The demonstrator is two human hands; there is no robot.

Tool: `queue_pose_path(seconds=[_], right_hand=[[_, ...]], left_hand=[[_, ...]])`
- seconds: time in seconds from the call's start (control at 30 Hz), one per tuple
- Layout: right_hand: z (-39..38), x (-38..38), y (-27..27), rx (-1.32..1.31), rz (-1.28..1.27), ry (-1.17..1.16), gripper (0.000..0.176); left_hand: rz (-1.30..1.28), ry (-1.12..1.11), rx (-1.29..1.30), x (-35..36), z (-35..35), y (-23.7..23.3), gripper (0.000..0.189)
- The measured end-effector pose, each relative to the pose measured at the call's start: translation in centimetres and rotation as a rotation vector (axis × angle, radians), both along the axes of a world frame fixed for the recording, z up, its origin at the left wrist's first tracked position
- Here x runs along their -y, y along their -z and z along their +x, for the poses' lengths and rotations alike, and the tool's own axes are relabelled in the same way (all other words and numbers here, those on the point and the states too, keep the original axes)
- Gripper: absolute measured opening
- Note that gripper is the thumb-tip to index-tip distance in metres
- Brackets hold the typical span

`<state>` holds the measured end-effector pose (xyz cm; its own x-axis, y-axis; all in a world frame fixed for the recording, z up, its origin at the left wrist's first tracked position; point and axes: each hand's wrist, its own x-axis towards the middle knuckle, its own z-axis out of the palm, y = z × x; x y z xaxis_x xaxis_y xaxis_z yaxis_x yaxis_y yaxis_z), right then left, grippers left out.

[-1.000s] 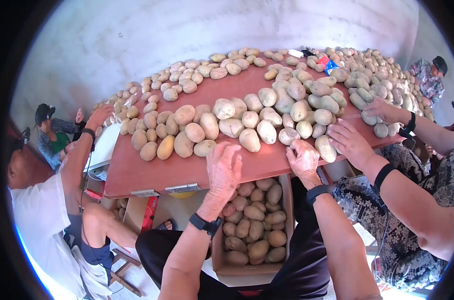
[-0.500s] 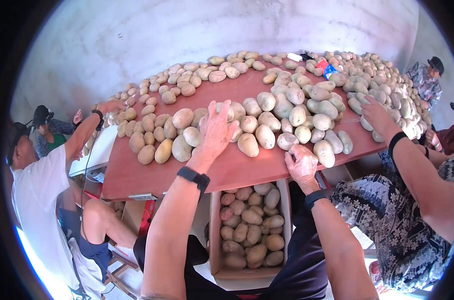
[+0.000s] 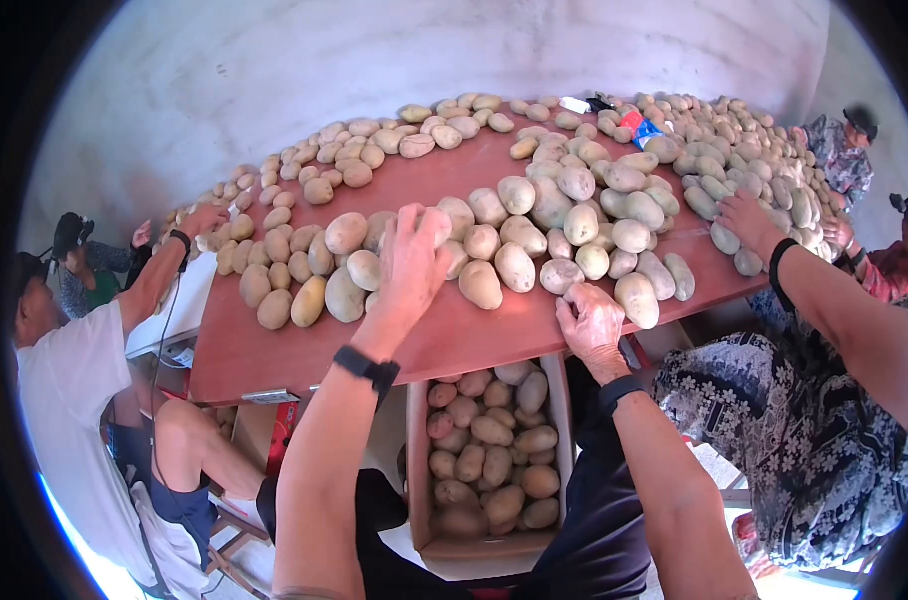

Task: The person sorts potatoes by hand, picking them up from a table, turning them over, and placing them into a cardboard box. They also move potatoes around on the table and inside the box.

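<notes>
Densely, potatoes [image 3: 481, 284] surround left hand [image 3: 411, 265]; filled box [image 3: 417, 470] below table [image 3: 454, 338] edge.

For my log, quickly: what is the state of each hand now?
Left hand: open, spread over pale oval potatoes.
Right hand: curled at red-brown table edge; holding cannot be told.

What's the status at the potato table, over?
Left hand open, laid over potatoes at centre. Right hand curled at the table edge, grip unclear. Box of potatoes below, between the arms. Another person's hand on the pile at right.
</notes>
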<state>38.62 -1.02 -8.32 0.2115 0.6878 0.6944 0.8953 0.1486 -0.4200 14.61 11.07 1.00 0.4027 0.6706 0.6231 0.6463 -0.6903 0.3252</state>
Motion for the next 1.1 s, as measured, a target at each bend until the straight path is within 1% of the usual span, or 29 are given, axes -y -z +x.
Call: queue_pose_path(seconds=[0.07,0.1,0.17,0.2,0.27,0.3,0.4,0.43,0.47,0.53,0.57,0.6,0.67,0.73,0.87,0.9,1.03,1.1], right_hand=[[0.0,-0.1,0.0,0.005,0.000,-0.007,0.018],[-0.1,-0.1,0.0,0.004,-0.007,0.005,0.018],[-0.1,-0.1,0.0,0.006,-0.002,0.015,0.018],[0.0,-0.2,-0.1,0.005,-0.003,0.014,0.018],[0.0,-0.2,-0.1,0.008,-0.003,0.007,0.019],[0.0,-0.2,0.0,0.001,0.001,0.001,0.019],[0.0,-0.2,0.1,-0.007,-0.021,0.012,0.019],[-0.1,-0.2,0.1,-0.011,-0.024,0.014,0.019],[0.0,-0.2,0.0,-0.010,-0.031,0.014,0.019],[0.1,-0.2,0.0,-0.013,-0.014,-0.014,0.018],[0.3,-0.3,0.3,-0.017,-0.033,-0.013,0.017],[0.5,-0.5,0.5,-0.003,-0.033,-0.011,0.016],[0.6,-0.7,0.8,0.011,-0.041,0.003,0.017],[0.5,-0.7,0.7,-0.012,-0.044,-0.002,0.018],[0.4,-0.6,0.2,-0.011,-0.105,0.016,0.017],[0.4,-0.6,0.1,-0.012,-0.112,0.019,0.017],[0.3,-0.6,0.3,-0.027,-0.114,0.010,0.017],[0.4,-0.6,0.4,-0.024,-0.105,0.013,0.017]], left_hand=[[0.172,0.047,0.024,3.2,-0.6,0.1,0.037],[0.167,0.044,0.020,4.5,-1.3,0.7,0.037],[0.116,0.075,-0.105,7.2,-2.5,1.8,0.038],[0.116,0.074,-0.106,8.3,-2.9,2.4,0.038],[0.041,0.128,-0.178,10.2,-3.6,3.7,0.040],[0.061,0.128,-0.200,10.9,-3.9,4.0,0.040],[0.037,0.107,-0.190,11.4,-4.1,4.0,0.040],[-0.062,0.101,-0.170,11.3,-4.2,3.8,0.049],[-0.069,0.101,-0.169,11.2,-4.2,3.7,0.049],[-0.093,0.103,-0.238,10.9,-4.5,3.8,0.060],[-0.117,0.142,-0.203,10.6,-4.7,4.3,0.065],[-0.148,0.145,-0.208,10.5,-4.7,4.4,0.065],[-0.200,0.201,-0.153,10.2,-4.3,4.5,0.058],[-0.177,0.188,-0.114,9.7,-4.1,5.4,0.056],[-0.210,0.148,-0.066,9.9,-3.8,6.0,0.056],[-0.170,0.152,-0.063,10.1,-3.6,6.1,0.056],[-0.195,0.183,-0.055,11.2,-3.5,6.2,0.056],[-0.222,0.204,0.008,11.6,-3.4,6.4,0.058]])
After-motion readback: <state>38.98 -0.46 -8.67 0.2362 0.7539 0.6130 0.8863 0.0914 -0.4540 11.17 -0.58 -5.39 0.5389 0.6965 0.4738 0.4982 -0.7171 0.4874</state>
